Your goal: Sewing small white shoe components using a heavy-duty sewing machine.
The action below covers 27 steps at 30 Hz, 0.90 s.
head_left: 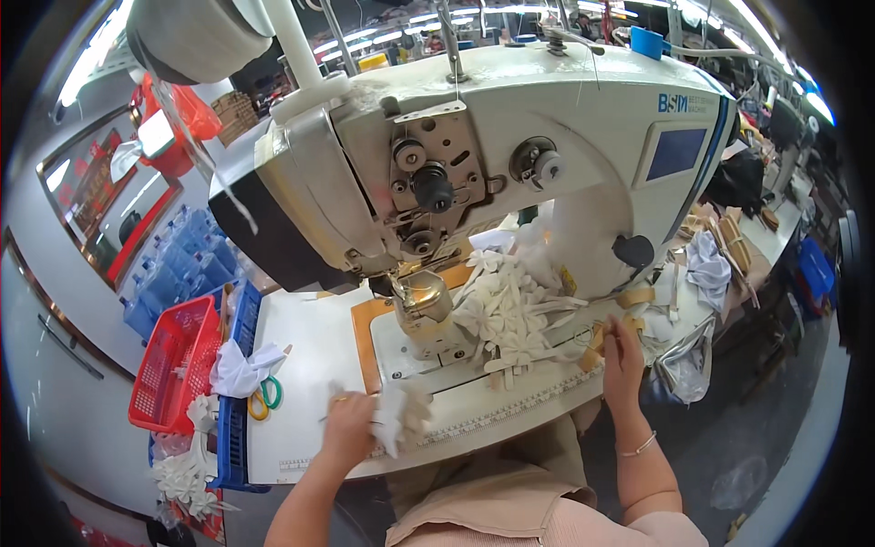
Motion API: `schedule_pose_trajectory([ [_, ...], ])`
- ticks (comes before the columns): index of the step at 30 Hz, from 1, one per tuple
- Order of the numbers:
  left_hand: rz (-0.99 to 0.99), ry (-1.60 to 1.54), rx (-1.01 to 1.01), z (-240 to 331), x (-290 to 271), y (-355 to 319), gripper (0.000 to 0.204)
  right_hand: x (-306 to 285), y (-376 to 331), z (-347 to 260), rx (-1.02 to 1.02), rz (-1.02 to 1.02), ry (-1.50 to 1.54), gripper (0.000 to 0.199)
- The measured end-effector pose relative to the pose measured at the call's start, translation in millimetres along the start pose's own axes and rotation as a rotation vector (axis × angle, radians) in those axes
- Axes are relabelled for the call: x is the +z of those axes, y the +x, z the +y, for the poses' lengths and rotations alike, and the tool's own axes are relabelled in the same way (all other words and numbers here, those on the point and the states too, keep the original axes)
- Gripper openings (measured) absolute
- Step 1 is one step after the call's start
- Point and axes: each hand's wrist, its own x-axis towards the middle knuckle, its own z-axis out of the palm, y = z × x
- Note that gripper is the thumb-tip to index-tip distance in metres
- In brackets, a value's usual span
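the white fabric piece [389,423], blurred in the fingers of the left hand [349,428] above the surface [305,360], seems light and limp — pinch its edge. right hand [623,360] near tan strips [635,296] — grip unclear.

Sewing machine [602,118]'s mostly off-white with a dark blue stripe [713,146] and a slate-blue screen [675,152], while the fabric flowers [506,314] are cream and the blurry cloth piece [390,421] is basically white. Tabletop [305,333]'s white too, measuring strip [510,407] is pale with dark tick marks, and the scissors [260,407] have one green loop, one yellow. Then you've got a bright red basket [173,365], blue crate [234,438], clear-ish blue jugs [178,264] and a tan apron [483,506].
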Motion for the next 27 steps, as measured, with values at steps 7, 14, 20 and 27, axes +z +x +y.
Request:
schedule_pose_trajectory([
  [7, -0.376, -0.050, 0.780, 55, 57, 86, 0.022, 4, 9, 31, -0.237, -0.144, -0.352, 0.025],
  [14, -0.545, 0.049, 0.572, 64, 27, 96, 0.067, 20, -11, -9, -0.207, -0.343, -0.208, 0.031],
  [20, -0.154, -0.533, -0.125, 90, 58, 180, 0.115, 36, -58, -43, -0.142, -0.557, 0.062, 0.038],
  [27, -0.484, -0.125, -0.507, 114, 84, 245, 0.145, 61, -80, -38, -0.586, -0.838, -0.373, 0.043],
])
